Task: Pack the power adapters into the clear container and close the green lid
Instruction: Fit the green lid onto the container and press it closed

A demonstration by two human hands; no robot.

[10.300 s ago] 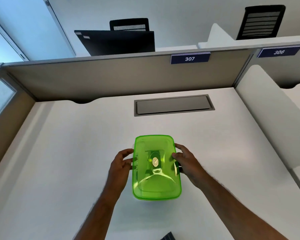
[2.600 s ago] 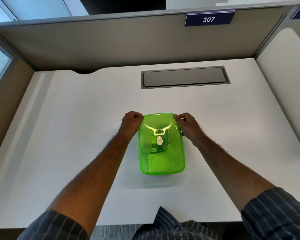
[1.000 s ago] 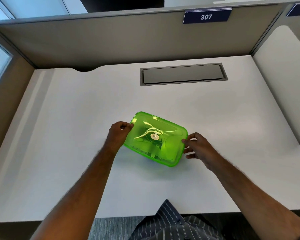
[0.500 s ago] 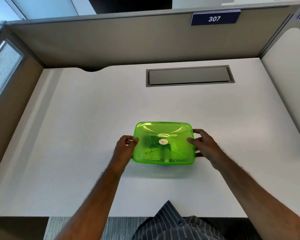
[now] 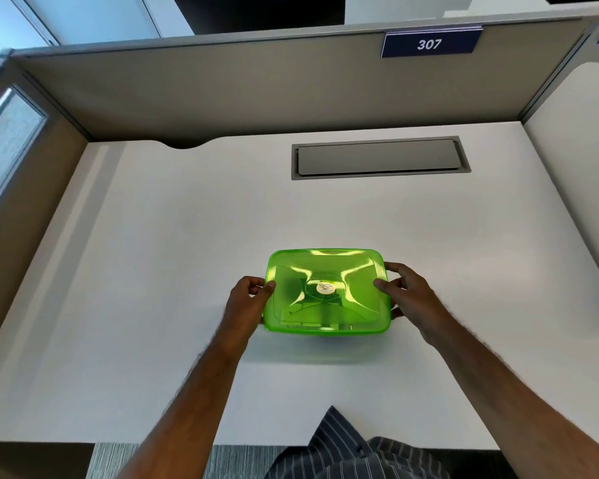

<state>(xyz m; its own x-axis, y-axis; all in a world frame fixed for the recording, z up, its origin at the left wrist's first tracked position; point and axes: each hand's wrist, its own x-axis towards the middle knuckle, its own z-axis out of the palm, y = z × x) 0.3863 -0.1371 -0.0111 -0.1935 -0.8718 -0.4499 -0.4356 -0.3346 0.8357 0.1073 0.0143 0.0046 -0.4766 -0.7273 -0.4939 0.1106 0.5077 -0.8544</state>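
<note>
A translucent green lid (image 5: 325,292) with a small pale disc at its centre covers the clear container, which sits long side toward me on the white desk (image 5: 153,271). Little of the container shows under the lid. My left hand (image 5: 246,302) grips the lid's left edge, thumb on top. On the opposite side, my right hand (image 5: 407,295) holds the right edge with its thumb on the lid and fingers around the side. Faint shapes show through the green plastic, but I cannot make out the power adapters.
A grey cable hatch (image 5: 379,158) is set in the desk behind the container. Beige partition walls (image 5: 256,91) close the back and left, a white divider (image 5: 574,167) the right. A blue sign (image 5: 429,44) reads 307.
The lidded container has been turned on the desk from lengthwise to crosswise. Both hands shifted from its far corners to its left and right ends.
</note>
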